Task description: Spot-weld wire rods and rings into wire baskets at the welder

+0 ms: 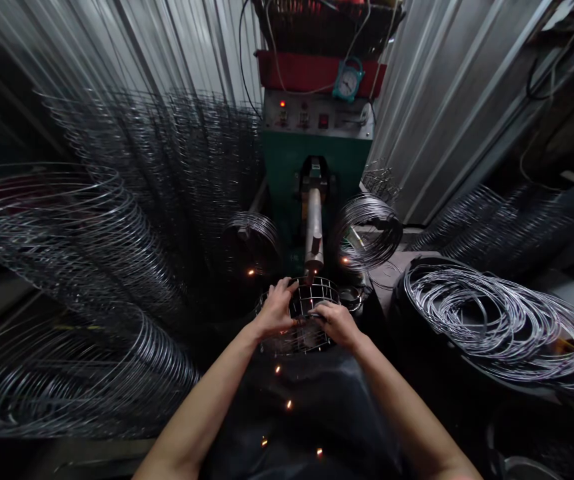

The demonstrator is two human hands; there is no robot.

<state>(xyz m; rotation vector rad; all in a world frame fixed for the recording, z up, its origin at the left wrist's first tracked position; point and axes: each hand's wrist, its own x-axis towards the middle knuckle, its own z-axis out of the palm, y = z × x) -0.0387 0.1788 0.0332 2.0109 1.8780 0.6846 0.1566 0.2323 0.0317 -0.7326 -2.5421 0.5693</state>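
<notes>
A round wire basket (323, 289) with a square grid sits under the metal electrode arm (315, 230) of a green machine (287, 150). My left hand (277, 308) grips the basket's left side, fingers wrapped over the wires. On the right side, my right hand (335, 321) is closed at the basket's near part, thumb and fingers pinched on its wire. The electrode tip meets the basket's far rim. Small orange sparks fly around the basket and over the black apron (311, 407).
Tall stacks of wire rings (117, 233) stand at the left. Coils of wire rings (367, 230) hang beside the electrode arm. At the right a black tub (407, 293) holds loose wire hoops. A teal clock (349, 80) hangs on the machine's top.
</notes>
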